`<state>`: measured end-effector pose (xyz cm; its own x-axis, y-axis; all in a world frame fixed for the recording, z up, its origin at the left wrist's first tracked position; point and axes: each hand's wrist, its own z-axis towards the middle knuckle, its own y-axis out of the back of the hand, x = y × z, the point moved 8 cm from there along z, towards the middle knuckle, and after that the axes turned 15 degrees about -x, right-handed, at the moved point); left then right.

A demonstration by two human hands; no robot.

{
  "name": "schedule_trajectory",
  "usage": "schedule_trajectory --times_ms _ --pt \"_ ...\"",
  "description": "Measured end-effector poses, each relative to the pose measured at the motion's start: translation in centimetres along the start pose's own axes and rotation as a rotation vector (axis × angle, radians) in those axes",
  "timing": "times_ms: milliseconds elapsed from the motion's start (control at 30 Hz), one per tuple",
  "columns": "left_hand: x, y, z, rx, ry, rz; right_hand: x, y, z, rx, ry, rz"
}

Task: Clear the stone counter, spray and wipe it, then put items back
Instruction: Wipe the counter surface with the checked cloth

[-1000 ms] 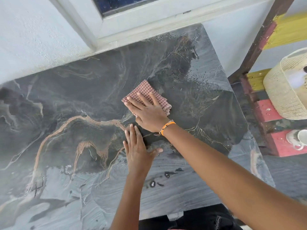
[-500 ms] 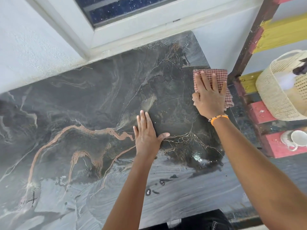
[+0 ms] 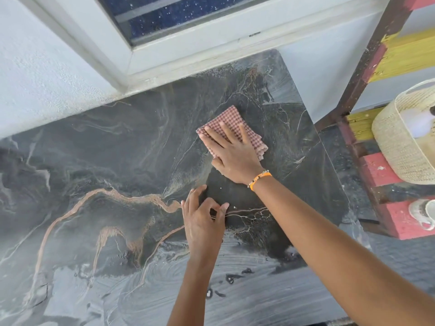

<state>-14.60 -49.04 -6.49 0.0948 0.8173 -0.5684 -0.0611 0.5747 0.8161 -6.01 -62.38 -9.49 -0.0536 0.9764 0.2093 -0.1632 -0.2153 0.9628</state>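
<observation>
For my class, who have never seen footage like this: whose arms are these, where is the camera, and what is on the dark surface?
There is no machine here. A person wears a camera on the head, looking down at their own arms. The right hand, wearing an orange bracelet, presses a folded red checked cloth flat onto the stone counter, wiping it. The left hand rests on the stone with its fingers bent, holding nothing. At the right, a woven basket and a white cup sit on a painted shelf.

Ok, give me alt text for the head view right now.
A right hand presses a folded red-checked cloth flat on the dark veined stone counter below a window. The left hand rests nearby, fingers curled. A woven basket sits on painted shelves at right.
</observation>
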Motion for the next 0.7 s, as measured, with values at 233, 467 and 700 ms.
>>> schedule_trajectory --times_ms 233,467,700 --pt "-2.7 -1.3 3.6 0.037 -0.095 0.011 -10.9 1.6 4.9 -0.077 -0.254 -0.041" --pt "-2.4 -5.5 8.2 0.314 -0.009 0.251 -13.9 3.1 -0.8 -0.185 -0.598 -0.090" --pt "-2.7 -5.8 8.9 0.332 -0.071 0.426 -4.6 0.2 3.4 -0.063 -0.173 -0.024"
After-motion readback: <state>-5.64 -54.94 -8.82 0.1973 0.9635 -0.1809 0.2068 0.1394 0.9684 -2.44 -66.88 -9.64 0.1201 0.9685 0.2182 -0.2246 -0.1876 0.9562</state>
